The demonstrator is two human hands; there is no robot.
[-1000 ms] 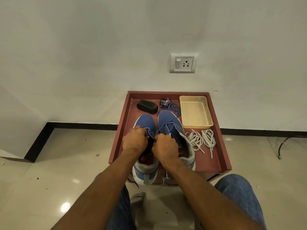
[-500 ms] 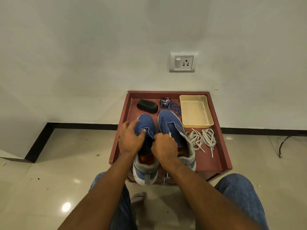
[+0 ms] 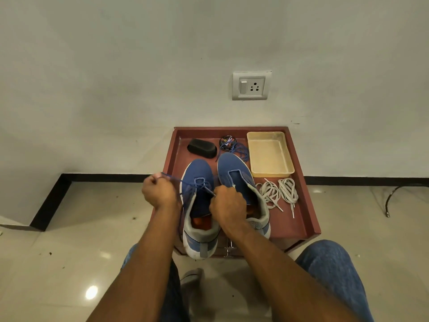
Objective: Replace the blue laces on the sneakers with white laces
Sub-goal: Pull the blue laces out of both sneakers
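Sneakers sit side by side on the red tray. Right sneaker looks unlaced; left sneaker keeps its blue lace, pinched by left hand and right hand. White laces lie unused, right.

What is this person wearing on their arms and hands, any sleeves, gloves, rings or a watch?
Nothing that shows. The left hand and the right hand are bare, with no gloves, rings or watch in view. Both forearms are uncovered right down to the bottom edge of the picture, so no sleeve shows. The only clothing visible is a pair of blue denim jeans on the legs below the arms.
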